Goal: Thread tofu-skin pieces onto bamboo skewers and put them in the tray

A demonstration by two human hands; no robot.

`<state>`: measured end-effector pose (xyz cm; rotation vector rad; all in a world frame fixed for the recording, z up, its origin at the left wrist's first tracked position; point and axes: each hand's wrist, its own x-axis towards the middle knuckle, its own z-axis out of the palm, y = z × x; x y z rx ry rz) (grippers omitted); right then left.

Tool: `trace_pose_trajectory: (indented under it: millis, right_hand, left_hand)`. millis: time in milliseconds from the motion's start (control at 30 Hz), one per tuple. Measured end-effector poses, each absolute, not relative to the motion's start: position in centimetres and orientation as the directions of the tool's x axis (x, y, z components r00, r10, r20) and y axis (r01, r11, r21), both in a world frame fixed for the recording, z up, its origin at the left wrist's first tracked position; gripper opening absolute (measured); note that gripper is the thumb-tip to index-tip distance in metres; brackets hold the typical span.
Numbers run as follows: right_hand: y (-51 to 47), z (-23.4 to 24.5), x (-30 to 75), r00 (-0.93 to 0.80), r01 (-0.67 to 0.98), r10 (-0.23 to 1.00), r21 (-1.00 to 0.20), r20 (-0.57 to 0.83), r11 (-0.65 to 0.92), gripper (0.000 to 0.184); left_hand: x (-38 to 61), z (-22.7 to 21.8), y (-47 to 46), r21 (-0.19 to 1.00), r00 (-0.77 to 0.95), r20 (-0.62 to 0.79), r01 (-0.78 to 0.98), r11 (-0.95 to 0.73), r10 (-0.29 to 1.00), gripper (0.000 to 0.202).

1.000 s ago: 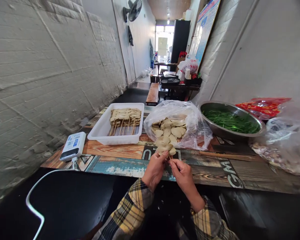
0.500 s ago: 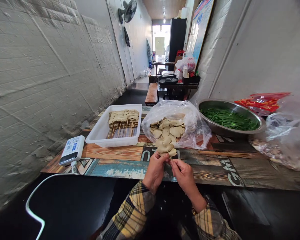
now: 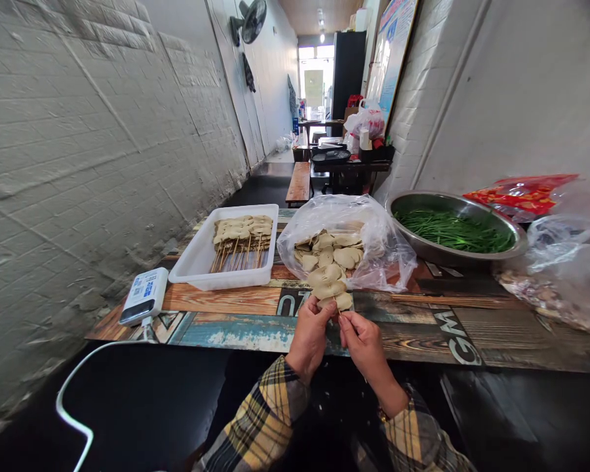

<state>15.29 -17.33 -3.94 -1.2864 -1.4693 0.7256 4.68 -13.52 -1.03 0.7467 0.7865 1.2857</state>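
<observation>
Both hands hold on in a small, tight pinch. The left hand (image 3: 309, 335) has its thumb and fingers closed on the tan slices (image 3: 326, 283), down at their low end. The right hand (image 3: 366, 344) is just beside it, and its fingertips pinch a thin stick (image 3: 339, 315) right under the slices. The slices are flat and round, and they sit in a row on the stick, one lapping over the next. They point up and away from the two hands, over the near part of the table (image 3: 236, 328).

Just past the grip is a clear bag (image 3: 391, 262) with its mouth open this way. More slices like these lie in it — a big, messy pile (image 3: 347, 257). The top of the held row is in front of the bag's mouth, and I cannot tell if they touch.

To the left of the grip, and farther off, is a white tub (image 3: 189, 270). Full sticks (image 3: 243, 229) lie in it in a stack, bare ends toward the person. Farther left is a small white box (image 3: 144, 295) with a white cord (image 3: 81, 419).

To the right of the grip, bare sticks (image 3: 452, 301) lie flat on the table. Behind them is a big metal bowl (image 3: 472, 264) of long green stems (image 3: 452, 229). A red bag (image 3: 531, 196) is well off to the right — past the bowl.
</observation>
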Motion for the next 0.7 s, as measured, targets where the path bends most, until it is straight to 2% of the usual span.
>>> trace_pose_trajectory:
  millis: [300, 467, 600, 700]
  right_hand:
    - [-17.3, -4.2, 15.9, 0.093, 0.246, 0.968, -0.947, 0.234, 0.206, 0.04]
    - [-17.3, -4.9, 18.9, 0.287, 0.118, 0.948, -0.987, 0.136, 0.106, 0.04]
    - [-17.2, -5.3, 20.5, 0.387, 0.02, 0.918, -0.996, 0.091, 0.091, 0.043]
    - [-17.2, -5.4, 20.6, 0.37, 0.057, 0.923, -0.995, 0.103, 0.088, 0.044]
  left_hand:
    - [4.5, -0.9, -13.8, 0.869, 0.147, -0.069, -0.477, 0.132, 0.987, 0.033]
    - [3.0, -0.8, -12.2, 0.88, 0.09, -0.161, -0.438, 0.184, 0.983, 0.037]
    - [2.0, -0.3, -9.4, 0.94, -0.025, -0.051, -0.338, 0.04, 0.998, 0.032]
    - [2.2, 0.1, -7.1, 0.99, -0.014, 0.079, -0.114, -0.081, 0.997, 0.023]
